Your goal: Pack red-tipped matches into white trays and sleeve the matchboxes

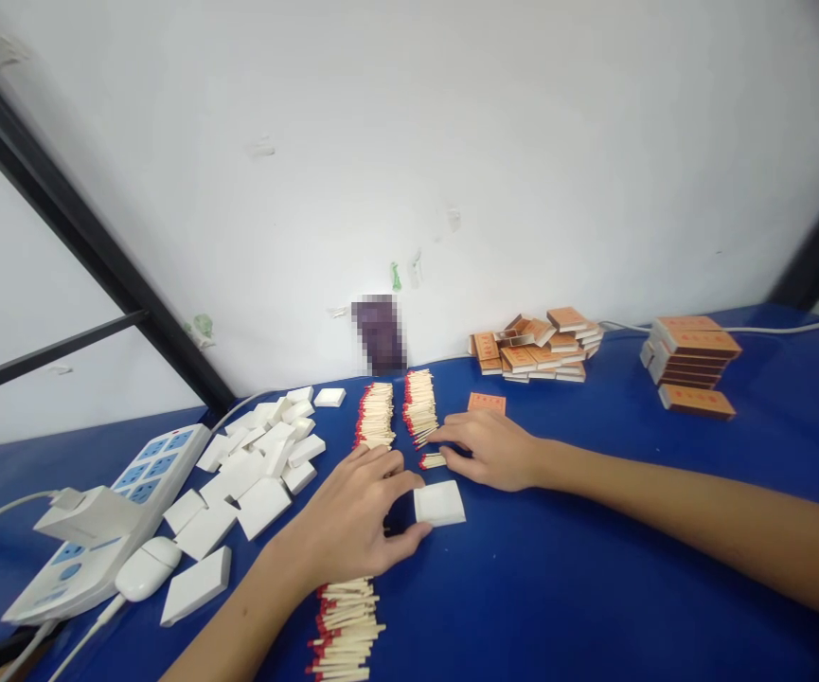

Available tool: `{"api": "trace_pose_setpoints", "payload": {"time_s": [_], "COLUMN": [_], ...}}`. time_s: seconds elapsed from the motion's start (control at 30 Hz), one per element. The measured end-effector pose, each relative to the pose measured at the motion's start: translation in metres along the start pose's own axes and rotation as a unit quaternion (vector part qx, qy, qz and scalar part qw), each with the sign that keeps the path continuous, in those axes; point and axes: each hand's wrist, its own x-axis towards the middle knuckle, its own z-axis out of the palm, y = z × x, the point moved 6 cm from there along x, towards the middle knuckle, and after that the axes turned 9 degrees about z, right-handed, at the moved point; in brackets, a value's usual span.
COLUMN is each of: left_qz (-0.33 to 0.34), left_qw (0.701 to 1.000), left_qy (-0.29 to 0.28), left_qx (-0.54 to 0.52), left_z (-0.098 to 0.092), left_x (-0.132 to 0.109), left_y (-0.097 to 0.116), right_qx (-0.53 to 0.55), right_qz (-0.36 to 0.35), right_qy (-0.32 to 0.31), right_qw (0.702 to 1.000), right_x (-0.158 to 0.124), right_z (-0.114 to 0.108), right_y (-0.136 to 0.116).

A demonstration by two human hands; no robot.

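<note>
your left hand (pixel 359 516) is resting at the left end of a white tray (pixel 440 504), thumb and forefinger sitting apart by its corners; whether they are gripping, cannot tell. your right hand (pixel 490 450) is holding thumb and forefinger apart, thumb lying at a small bunch of matches (pixel 433 461), forefinger at the near end of a longer match row (pixel 419 407). the tray is lying on the blue surface (pixel 558 587), nearer you than the bunch. a second row (pixel 376 415) is running alongside. spare trays (pixel 257 464) are lying heaped at left, orange matchboxes (pixel 541 358) at right.
</note>
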Motion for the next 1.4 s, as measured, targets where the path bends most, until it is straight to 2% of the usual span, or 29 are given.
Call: {"api": "trace_pose_setpoints", "payload": {"time_s": [1.4], "left_qz": [0.012], "left_qw": [1.0], "left_qy": [0.006], "left_qx": [0.004], "left_z": [-0.0021], "left_x": [0.0006], "left_y": [0.0032], "right_qx": [0.008], "right_qz": [0.007], "right_qy": [0.014], "right_qw": [1.0], "right_x": [-0.0008], "right_z": [-0.0031], "right_y": [-0.0003]}}
